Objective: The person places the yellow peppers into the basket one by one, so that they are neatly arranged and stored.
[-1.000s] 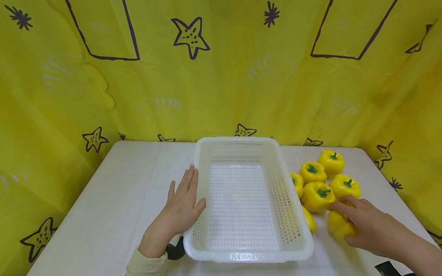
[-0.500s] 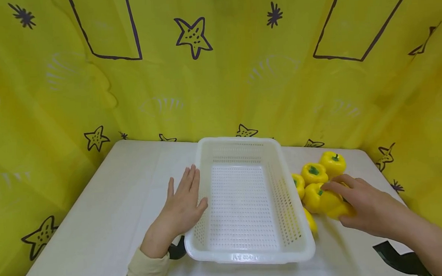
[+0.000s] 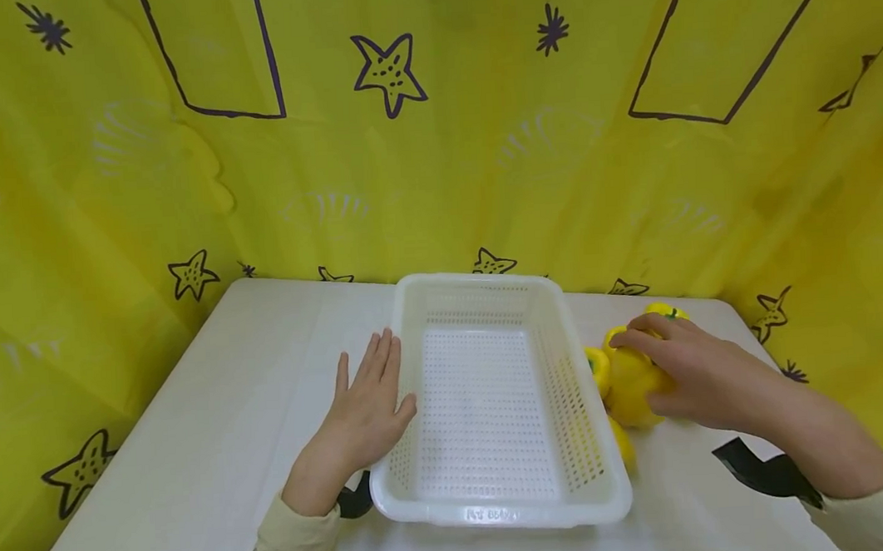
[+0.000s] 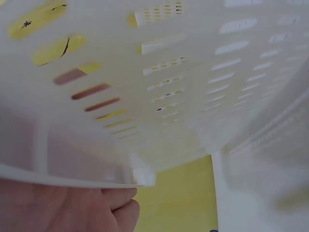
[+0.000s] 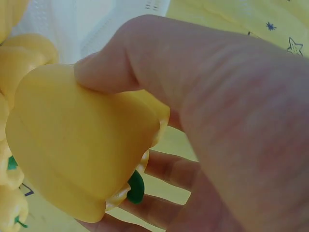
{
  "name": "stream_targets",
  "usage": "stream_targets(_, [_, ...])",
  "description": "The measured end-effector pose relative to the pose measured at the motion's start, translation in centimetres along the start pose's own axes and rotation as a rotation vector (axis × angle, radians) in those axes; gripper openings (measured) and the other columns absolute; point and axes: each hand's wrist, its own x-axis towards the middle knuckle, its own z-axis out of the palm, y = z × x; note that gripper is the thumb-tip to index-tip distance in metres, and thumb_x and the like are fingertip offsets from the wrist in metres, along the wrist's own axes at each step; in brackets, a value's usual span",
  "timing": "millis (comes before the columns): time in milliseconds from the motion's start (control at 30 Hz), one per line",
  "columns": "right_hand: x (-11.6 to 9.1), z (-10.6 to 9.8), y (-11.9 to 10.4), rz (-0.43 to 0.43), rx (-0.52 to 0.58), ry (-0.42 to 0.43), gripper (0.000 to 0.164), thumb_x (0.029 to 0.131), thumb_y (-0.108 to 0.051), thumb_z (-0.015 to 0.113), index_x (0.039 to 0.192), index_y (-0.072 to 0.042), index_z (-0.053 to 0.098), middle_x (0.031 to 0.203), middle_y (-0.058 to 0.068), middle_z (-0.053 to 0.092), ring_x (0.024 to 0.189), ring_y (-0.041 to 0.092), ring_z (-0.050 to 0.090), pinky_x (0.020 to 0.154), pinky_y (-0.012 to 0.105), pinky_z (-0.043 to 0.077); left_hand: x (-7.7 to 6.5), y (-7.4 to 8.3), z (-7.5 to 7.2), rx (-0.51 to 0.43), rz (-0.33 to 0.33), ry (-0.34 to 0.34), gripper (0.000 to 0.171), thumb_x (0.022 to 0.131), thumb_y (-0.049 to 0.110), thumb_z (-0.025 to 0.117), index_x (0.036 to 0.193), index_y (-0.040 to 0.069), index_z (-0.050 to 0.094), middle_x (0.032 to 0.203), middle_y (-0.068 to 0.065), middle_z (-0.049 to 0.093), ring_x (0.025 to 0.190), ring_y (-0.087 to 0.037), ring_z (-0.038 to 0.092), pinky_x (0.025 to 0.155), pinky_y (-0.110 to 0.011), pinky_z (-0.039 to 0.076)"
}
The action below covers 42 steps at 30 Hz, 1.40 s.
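Note:
My right hand [image 3: 689, 366] grips a yellow bell pepper [image 3: 633, 392] just right of the basket, thumb on one side and fingers round the other. The right wrist view shows this bell pepper [image 5: 82, 140] close up, its green stem turned toward the fingers. My left hand [image 3: 366, 411] rests with straight fingers along the left rim of a white perforated plastic basket [image 3: 499, 516], thumb by the edge. From the left wrist, part of that hand [image 4: 63, 208] appears under the basket's rim. Nothing lies inside the basket.
More yellow bell peppers, such as one by the basket [image 3: 599, 370] and one farther back [image 3: 666, 309], crowd the table's right side, partly hidden by my right hand. A white cloth covers the table [image 3: 194, 421]. Yellow patterned curtain [image 3: 451, 167] hangs behind and at both sides.
My right hand has lifted the yellow bell pepper from the front of the group and moved it away from me and slightly left, over the other peppers. My left hand stays at the basket.

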Motion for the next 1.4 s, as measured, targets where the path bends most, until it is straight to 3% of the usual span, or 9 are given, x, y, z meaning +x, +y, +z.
stream_targets(200, [1.7, -0.4, -1.0, 0.005, 0.012, -0.056, 0.055, 0.075, -0.009, 0.071, 0.129, -0.016, 0.061, 0.131, 0.011, 0.055, 0.100, 0.027, 0.056, 0.062, 0.029, 0.046, 0.0, -0.1, 0.2, -0.013, -0.002, 0.000, 0.077, 0.100, 0.034, 0.048, 0.158, 0.000, 0.011, 0.168, -0.014, 0.004, 0.156, -0.029, 0.000, 0.120, -0.065, -0.001])
stream_targets(433, [3.8, -0.7, -2.1, -0.039, 0.027, -0.058, 0.055, 0.076, -0.008, 0.073, 0.130, -0.014, 0.061, 0.132, 0.014, 0.056, 0.109, 0.032, 0.056, 0.079, 0.044, 0.056, -0.1, -0.1, 0.2, -0.014, 0.000, 0.005, 0.077, 0.100, 0.033, 0.048, 0.158, 0.000, 0.010, 0.168, -0.014, 0.005, 0.156, -0.029, 0.001, 0.119, -0.065, 0.000])
stream_targets(733, [5.7, -0.1, -3.1, -0.064, 0.056, -0.060, 0.056, 0.078, -0.008, 0.074, 0.131, -0.017, 0.060, 0.133, 0.015, 0.056, 0.111, 0.034, 0.056, 0.082, 0.047, 0.055, -0.2, -0.2, 0.2, -0.019, 0.004, 0.010, 0.076, 0.100, 0.031, 0.048, 0.158, 0.000, 0.010, 0.168, -0.014, 0.006, 0.156, -0.029, 0.003, 0.119, -0.065, 0.001])
stream_targets(967, [6.8, 0.4, -3.8, -0.089, 0.028, -0.034, 0.054, 0.077, -0.007, 0.069, 0.129, -0.018, 0.061, 0.130, 0.011, 0.057, 0.108, 0.031, 0.056, 0.074, 0.040, 0.053, -0.2, -0.2, 0.2, -0.032, 0.003, 0.007, 0.076, 0.100, 0.032, 0.047, 0.158, 0.000, 0.010, 0.168, -0.013, 0.003, 0.156, -0.028, 0.002, 0.119, -0.065, 0.000])
stream_targets(1167, [7.5, 0.6, -4.3, -0.098, 0.008, -0.026, 0.055, 0.078, -0.008, 0.070, 0.131, -0.018, 0.061, 0.131, 0.011, 0.056, 0.108, 0.032, 0.057, 0.079, 0.045, 0.054, -0.1, -0.2, 0.3, -0.040, 0.007, 0.017, 0.076, 0.099, 0.031, 0.048, 0.158, 0.000, 0.010, 0.168, -0.014, 0.004, 0.156, -0.029, 0.002, 0.119, -0.065, -0.001])
stream_targets(1400, [8.8, 1.2, -4.7, -0.162, -0.002, 0.012, 0.052, 0.077, -0.008, 0.069, 0.128, -0.017, 0.061, 0.125, 0.009, 0.058, 0.099, 0.026, 0.055, 0.069, 0.034, 0.049, -0.2, -0.2, 0.3, -0.060, 0.011, 0.025, 0.076, 0.099, 0.029, 0.049, 0.158, -0.001, 0.010, 0.168, -0.014, 0.003, 0.156, -0.029, 0.003, 0.119, -0.065, -0.002])
